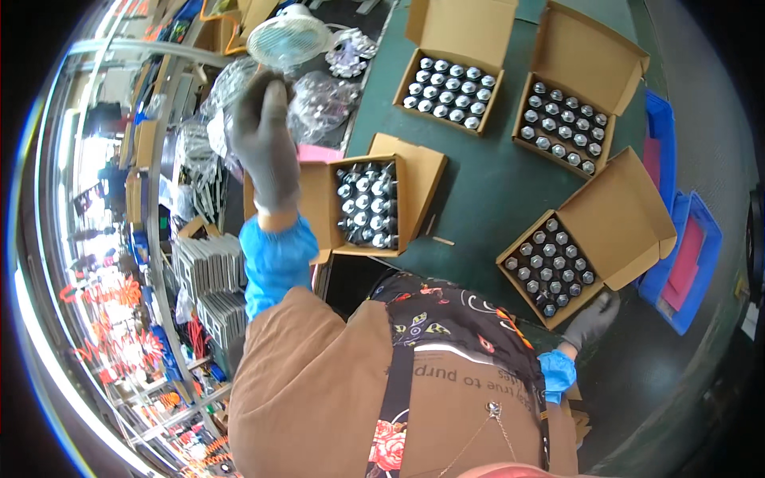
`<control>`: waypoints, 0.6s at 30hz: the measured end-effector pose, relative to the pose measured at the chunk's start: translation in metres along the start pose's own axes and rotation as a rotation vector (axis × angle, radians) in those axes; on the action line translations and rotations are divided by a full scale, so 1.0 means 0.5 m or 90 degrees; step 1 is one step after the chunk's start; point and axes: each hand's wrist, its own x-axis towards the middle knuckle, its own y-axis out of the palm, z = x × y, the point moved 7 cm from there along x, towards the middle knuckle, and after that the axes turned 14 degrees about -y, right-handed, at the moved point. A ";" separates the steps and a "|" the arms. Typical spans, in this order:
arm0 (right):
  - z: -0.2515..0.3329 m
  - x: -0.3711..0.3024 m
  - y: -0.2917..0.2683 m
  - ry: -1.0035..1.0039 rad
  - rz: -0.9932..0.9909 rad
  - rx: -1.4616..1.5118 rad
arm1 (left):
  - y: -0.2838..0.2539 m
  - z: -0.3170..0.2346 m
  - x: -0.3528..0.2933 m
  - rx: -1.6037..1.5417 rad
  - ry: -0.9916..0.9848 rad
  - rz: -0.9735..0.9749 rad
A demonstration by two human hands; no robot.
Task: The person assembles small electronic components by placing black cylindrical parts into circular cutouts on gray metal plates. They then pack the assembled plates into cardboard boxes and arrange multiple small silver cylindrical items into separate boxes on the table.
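L gloved hand (269, 147) was up beside L carton (402, 211), R gloved hand (592, 320) by near-R carton (575, 306); can't tell if either gripped. Hex-topped chrome parts (549, 262) stood in rows there, lid (621, 215) back, prob. for access; 2 far cartons (466, 30) sat open on green tabletop (486, 199).

Grey gloves (275, 163), blue oversleeves (275, 259), a brown top (319, 382) with dark lettering (470, 374), a black flowered apron (450, 311), a pendant (494, 409) on a fine chain (464, 446).
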 end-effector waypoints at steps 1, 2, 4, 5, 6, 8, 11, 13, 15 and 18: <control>0.018 -0.013 -0.010 -0.025 -0.014 -0.006 | -0.038 0.001 -0.057 0.059 -0.012 -0.002; 0.059 -0.007 -0.007 -0.076 0.000 -0.020 | -0.094 0.029 -0.120 0.167 -0.005 0.011; 0.145 -0.030 -0.005 -0.190 0.037 0.019 | -0.129 0.128 -0.275 0.087 -0.161 0.115; 0.191 -0.054 0.017 -0.184 0.117 0.056 | -0.143 0.196 -0.340 0.232 -0.239 0.239; 0.243 -0.079 0.053 -0.182 0.206 0.096 | -0.182 0.276 -0.411 0.128 -0.463 0.238; 0.340 -0.150 0.128 -0.189 0.348 0.192 | -0.256 0.416 -0.518 -0.001 -0.721 0.166; 0.477 -0.273 0.250 -0.336 0.515 0.212 | -0.393 0.558 -0.572 -0.064 -0.866 -0.057; 0.562 -0.330 0.320 -0.394 0.567 0.235 | -0.403 0.547 -0.559 -0.181 -0.884 -0.106; 0.665 -0.375 0.371 -0.309 0.710 0.164 | -0.400 0.567 -0.548 -0.277 -0.824 -0.026; 0.674 -0.402 0.477 -0.385 0.699 0.004 | -0.356 0.590 -0.496 -0.292 -0.753 0.018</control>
